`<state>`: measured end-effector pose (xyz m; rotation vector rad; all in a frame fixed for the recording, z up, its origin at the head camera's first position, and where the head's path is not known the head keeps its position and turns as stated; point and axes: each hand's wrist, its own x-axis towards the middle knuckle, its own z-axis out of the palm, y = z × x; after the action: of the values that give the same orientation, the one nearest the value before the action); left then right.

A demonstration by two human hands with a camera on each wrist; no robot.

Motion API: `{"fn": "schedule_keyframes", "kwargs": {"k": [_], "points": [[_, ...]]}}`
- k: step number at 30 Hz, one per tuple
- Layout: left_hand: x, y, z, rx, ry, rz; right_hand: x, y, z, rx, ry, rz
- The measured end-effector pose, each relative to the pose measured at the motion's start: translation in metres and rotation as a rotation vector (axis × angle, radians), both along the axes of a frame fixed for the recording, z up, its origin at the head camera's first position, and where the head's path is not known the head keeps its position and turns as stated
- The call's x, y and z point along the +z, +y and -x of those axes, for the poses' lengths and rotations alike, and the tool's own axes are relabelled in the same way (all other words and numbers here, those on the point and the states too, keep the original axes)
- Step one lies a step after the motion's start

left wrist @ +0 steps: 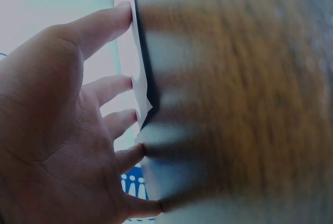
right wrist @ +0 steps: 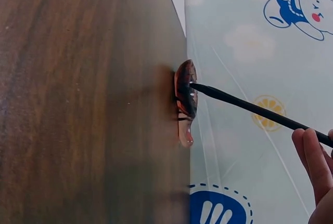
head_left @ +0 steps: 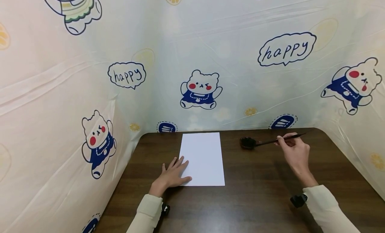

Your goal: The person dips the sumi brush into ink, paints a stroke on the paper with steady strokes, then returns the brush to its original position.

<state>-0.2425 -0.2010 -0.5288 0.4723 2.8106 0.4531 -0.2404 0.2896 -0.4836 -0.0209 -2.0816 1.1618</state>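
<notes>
The paper (head_left: 204, 159) lies left of the dish (head_left: 248, 143).

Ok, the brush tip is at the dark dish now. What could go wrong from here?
The right hand has the brush tip at the dish, so a push might nudge or tip it. If the brush comes away wet, it could drip on the bare table beside the paper. The left hand is only at the paper's left side, so the sheet might pivot.

Matt paper (head_left: 204, 156) (smooth), glossy tabletop (head_left: 246, 196).
</notes>
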Motion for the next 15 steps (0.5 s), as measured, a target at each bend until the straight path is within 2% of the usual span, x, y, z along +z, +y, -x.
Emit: {"fn": "schedule_keyframes", "kwargs": {"k": [15], "points": [[-0.0003, -0.001, 0.0008, -0.004, -0.004, -0.001, -0.0004, 0.0017, -0.0039, 0.006, -0.005, -0.027]]}}
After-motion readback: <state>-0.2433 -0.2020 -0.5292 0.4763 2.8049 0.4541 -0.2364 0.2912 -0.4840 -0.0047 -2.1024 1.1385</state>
